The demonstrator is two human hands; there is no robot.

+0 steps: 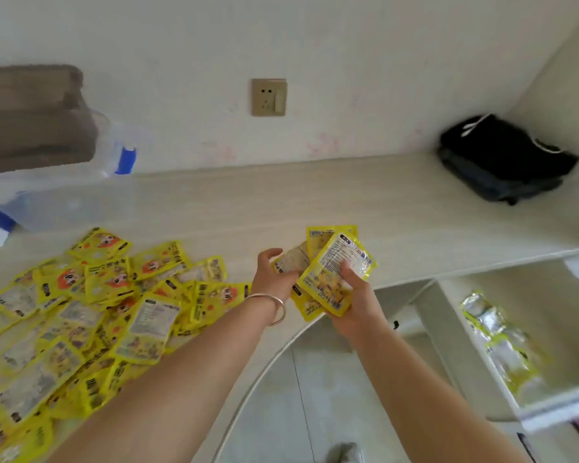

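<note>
Several yellow snack packets (81,315) lie heaped on the left of the pale desk (365,202). My right hand (355,295) grips a fanned bunch of the same yellow packets (335,269) above the desk's curved front edge. My left hand (274,272), with a metal bangle on the wrist, pinches one packet of that bunch from the left, its thumb on the packet and its fingers curled above it.
A clear plastic box with blue clips (57,192) stands at the back left. A black bag (502,158) sits in the back right corner. More yellow packets (502,342) lie in an open white drawer at right. A wall socket (268,97) is above the desk.
</note>
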